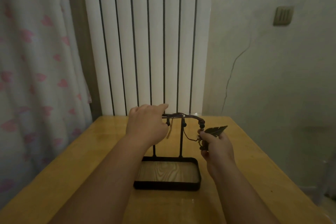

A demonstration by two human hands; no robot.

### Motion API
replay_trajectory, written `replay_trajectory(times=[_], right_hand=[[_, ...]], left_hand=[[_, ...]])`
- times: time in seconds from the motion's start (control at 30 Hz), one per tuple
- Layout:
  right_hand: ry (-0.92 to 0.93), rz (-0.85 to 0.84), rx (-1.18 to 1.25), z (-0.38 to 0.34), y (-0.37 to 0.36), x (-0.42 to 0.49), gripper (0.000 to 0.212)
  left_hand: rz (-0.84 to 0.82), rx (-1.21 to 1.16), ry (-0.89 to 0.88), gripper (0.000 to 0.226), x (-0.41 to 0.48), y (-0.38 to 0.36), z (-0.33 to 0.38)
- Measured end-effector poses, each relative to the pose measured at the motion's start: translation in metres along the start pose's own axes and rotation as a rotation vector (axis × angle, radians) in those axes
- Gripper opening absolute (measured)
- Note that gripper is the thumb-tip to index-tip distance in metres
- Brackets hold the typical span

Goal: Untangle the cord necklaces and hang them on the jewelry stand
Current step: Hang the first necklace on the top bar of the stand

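A dark beaded cord necklace (197, 118) drapes over the black jewelry stand (181, 138), its leaf pendant (216, 130) lifted.

A yellow wooden desk (101, 154) fills the lower half. Beyond its far edge, at 12 o'clock, stands a tall white radiator (145, 42) of vertical panels with dark gaps between them. At 9 o'clock hangs a pale curtain (36, 60) printed with pink shapes. From 1 to 4 o'clock runs a grey-green plaster wall (283, 82) with a thin crack (234, 63) running down it. A small ribbed wall plate (283, 16) sits at 2 o'clock. The light is dim.
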State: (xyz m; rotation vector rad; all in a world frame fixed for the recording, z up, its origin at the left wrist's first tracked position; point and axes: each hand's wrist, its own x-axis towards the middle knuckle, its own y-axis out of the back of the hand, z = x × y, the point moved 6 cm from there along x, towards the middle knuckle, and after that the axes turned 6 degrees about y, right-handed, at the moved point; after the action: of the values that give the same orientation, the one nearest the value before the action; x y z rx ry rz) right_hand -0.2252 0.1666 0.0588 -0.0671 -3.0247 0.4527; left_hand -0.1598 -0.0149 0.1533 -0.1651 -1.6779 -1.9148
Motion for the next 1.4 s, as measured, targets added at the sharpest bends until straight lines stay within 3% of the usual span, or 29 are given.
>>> replay_trajectory(times=[0.2, 0.3, 0.43, 0.57, 0.77, 0.9, 1.13, 1.23, 1.4], right_hand=[[0.029, 0.002, -0.036, 0.004, -0.002, 0.005, 0.015], [0.054, -0.002, -0.045, 0.003, -0.003, 0.007, 0.019], [0.087, -0.012, -0.062, 0.001, -0.001, 0.009, 0.022], [0.100, -0.015, -0.080, 0.001, 0.000, 0.008, 0.023], [0.111, -0.024, -0.081, -0.002, -0.001, 0.008, 0.025], [0.123, -0.020, -0.091, -0.004, 0.002, 0.010, 0.021], [0.180, 0.011, -0.127, -0.006, -0.003, 0.014, 0.026], [0.187, 0.061, -0.146, -0.006, -0.001, 0.016, 0.023], [0.215, 0.124, -0.210, -0.008, 0.003, 0.017, 0.023]], left_hand=[[-0.022, 0.167, -0.161, 0.059, 0.008, -0.004, 0.016], [-0.100, 0.023, -0.177, 0.074, 0.008, -0.001, 0.026], [-0.155, -0.198, -0.210, 0.059, 0.012, -0.003, 0.050], [-0.266, -0.064, -0.342, 0.061, 0.020, -0.022, 0.078], [0.023, 0.146, -0.409, 0.017, 0.025, -0.021, 0.093], [0.037, 0.052, -0.487, 0.009, 0.019, -0.016, 0.098], [0.050, 0.136, -0.564, 0.010, 0.016, -0.013, 0.107], [0.057, 0.171, -0.493, 0.012, 0.016, -0.015, 0.100], [0.106, 0.423, -0.358, 0.022, 0.020, 0.002, 0.076]])
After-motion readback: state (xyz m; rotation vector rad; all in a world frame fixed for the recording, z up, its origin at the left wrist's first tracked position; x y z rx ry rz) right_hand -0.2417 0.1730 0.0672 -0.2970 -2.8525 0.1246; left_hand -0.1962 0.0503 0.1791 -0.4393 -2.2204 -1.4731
